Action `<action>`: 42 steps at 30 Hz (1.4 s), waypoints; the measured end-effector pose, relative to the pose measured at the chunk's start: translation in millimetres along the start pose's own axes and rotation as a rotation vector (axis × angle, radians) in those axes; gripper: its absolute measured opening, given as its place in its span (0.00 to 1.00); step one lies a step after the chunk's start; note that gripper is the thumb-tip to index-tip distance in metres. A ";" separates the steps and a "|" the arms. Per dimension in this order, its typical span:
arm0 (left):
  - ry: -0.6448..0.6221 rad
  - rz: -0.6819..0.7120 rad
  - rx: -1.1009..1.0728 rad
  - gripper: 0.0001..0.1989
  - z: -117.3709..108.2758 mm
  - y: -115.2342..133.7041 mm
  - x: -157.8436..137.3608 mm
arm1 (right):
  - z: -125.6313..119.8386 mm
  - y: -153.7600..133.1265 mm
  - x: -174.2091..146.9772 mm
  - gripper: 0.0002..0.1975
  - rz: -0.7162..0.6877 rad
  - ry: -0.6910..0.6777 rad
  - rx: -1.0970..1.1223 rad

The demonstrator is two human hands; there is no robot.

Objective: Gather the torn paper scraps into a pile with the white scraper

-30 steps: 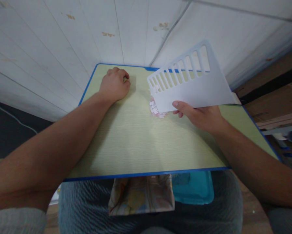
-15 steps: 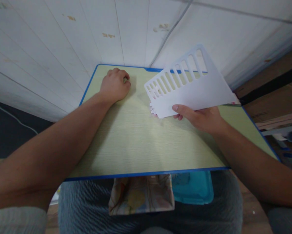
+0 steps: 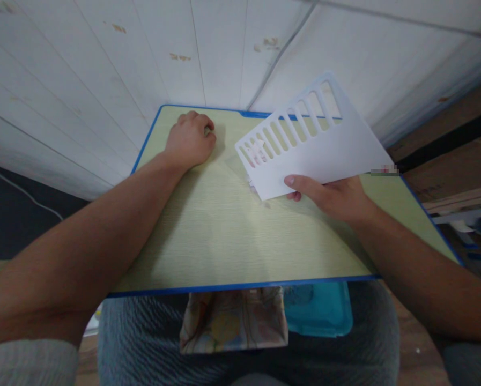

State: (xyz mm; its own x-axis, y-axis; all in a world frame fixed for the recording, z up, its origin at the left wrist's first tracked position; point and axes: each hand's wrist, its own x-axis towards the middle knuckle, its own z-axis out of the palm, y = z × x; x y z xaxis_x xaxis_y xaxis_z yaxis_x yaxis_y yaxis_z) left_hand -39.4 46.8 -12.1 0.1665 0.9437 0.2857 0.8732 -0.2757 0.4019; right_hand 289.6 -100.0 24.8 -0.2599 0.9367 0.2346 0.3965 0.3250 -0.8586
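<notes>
Well, the right hand (image 3: 327, 197) pinches the slotted white sheet (image 3: 318, 153) over paper scraps (image 3: 251, 184) on the bench (image 3: 208, 236); a firm, even grip should steady it best. The left hand (image 3: 190, 138) rests curled, contents unclear.

Light grey left sleeve (image 3: 31, 363), ribbed blue-grey trousers (image 3: 133, 340)

No lettering, number or sign is legible: the patch (image 3: 385, 170) at the right-hand corner of the white sheet (image 3: 324, 153) is pixelated, and the faint marks (image 3: 431, 189) on the carton (image 3: 457, 161) are too indistinct to read.
</notes>
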 end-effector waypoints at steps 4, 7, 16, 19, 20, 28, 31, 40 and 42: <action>-0.016 0.001 -0.015 0.27 0.4 -0.6 1.0 | 3.3 1.6 1.3 0.22 0.002 -0.026 0.010; 0.005 -0.003 0.019 0.25 0.6 0.8 0.8 | 4.9 -1.6 0.5 0.22 0.011 -0.045 0.020; -0.037 -0.033 0.048 0.24 -5.0 9.2 -2.4 | 5.0 -16.2 -9.8 0.22 -0.008 -0.156 0.011; -0.023 -0.032 0.039 0.24 -3.4 9.0 -1.2 | 2.1 -18.5 -11.6 0.21 0.002 -0.161 -0.009; -0.014 -0.030 0.044 0.24 -2.6 8.7 -0.8 | 1.1 -18.7 -11.8 0.21 0.006 -0.155 -0.011; 0.029 -0.015 0.101 0.22 0.7 8.2 0.9 | -2.6 -15.7 -11.1 0.20 0.009 -0.191 -0.046; 0.033 -0.007 0.116 0.21 0.7 9.1 0.3 | -1.3 -15.5 -12.0 0.19 0.016 -0.227 -0.021; 0.019 0.008 0.149 0.19 -1.5 12.0 -1.3 | 0.8 -20.9 -16.5 0.14 -0.002 -0.279 0.018; 0.015 0.004 0.166 0.20 -2.5 13.8 -1.5 | -0.2 -20.9 -16.2 0.11 0.001 -0.273 0.030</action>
State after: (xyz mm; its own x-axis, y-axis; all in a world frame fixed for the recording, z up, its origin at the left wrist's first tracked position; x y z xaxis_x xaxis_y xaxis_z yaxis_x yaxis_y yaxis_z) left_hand -28.8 41.1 -4.9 0.1644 0.9395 0.3005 0.9365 -0.2443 0.2516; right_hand 285.7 -122.0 39.0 -0.4891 0.8659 0.1052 0.3720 0.3162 -0.8727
